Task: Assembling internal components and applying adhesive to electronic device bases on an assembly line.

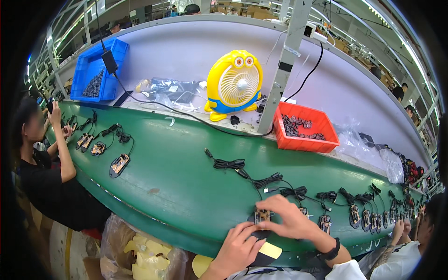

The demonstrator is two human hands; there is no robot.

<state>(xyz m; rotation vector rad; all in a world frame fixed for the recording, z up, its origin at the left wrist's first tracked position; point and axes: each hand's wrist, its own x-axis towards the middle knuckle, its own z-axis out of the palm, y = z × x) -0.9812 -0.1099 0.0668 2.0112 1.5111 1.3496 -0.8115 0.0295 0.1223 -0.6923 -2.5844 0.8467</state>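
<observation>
On the near edge of the green bench lies an opened computer mouse with a bare circuit board (262, 215) in its dark base. My left hand (237, 247) holds the near end of this mouse, fingers bent and thumb alongside. From the right, my right hand (287, 218) arches over the board, index finger at its far side and thumb at its near side. The fingertips partly cover the base. A black cable bundle (268, 181) runs away from the mouse. A yellow sheet (271, 250) sits just below my hands.
Several opened mice with cables (354, 215) line the bench (186, 172) to the right; more (120, 164) lie left. Behind stand a red bin (305, 143) of small dark parts, a yellow fan (235, 86) and a blue bin (112, 81). Co-workers sit at both sides.
</observation>
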